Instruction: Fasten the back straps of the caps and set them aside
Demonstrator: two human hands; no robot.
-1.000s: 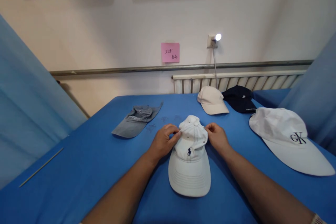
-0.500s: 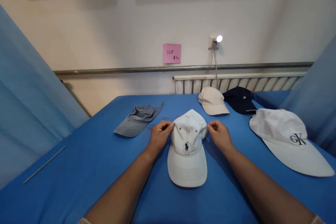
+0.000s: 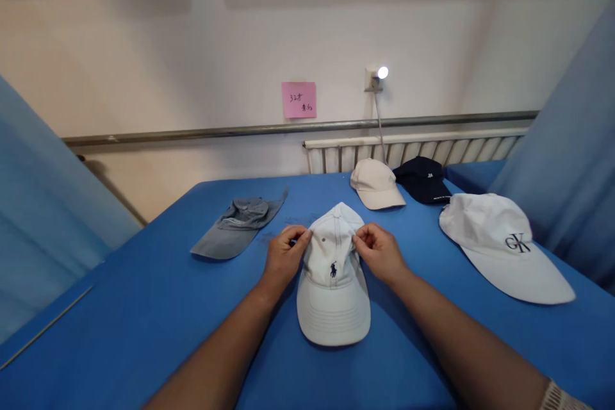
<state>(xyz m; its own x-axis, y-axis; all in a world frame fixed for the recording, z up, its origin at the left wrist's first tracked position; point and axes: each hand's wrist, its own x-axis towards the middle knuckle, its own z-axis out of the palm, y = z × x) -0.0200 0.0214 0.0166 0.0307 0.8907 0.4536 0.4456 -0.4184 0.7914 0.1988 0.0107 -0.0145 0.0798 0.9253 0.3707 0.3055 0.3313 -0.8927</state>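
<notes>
A white baseball cap with a small dark horse-rider logo rests in front of me, its brim pointing my way. My left hand pinches the left side of its crown between thumb and fingers. On the opposite side, my right hand pinches the crown's fabric in the same manner. The crown looks drawn in and peaked between the two hands. Beyond my left hand lies a crumpled grey cap. Off to the right sits a larger white cap with dark lettering.
A beige cap and a black cap stand at the back of the blue-covered table. A thin stick lies along the left edge. Behind are a radiator and a metal rail; blue curtains hang at both sides.
My right hand has shifted inward from the cap's right edge onto its crown, which is now narrower there. My left hand keeps its pinch. The whole view has swung slightly right.
</notes>
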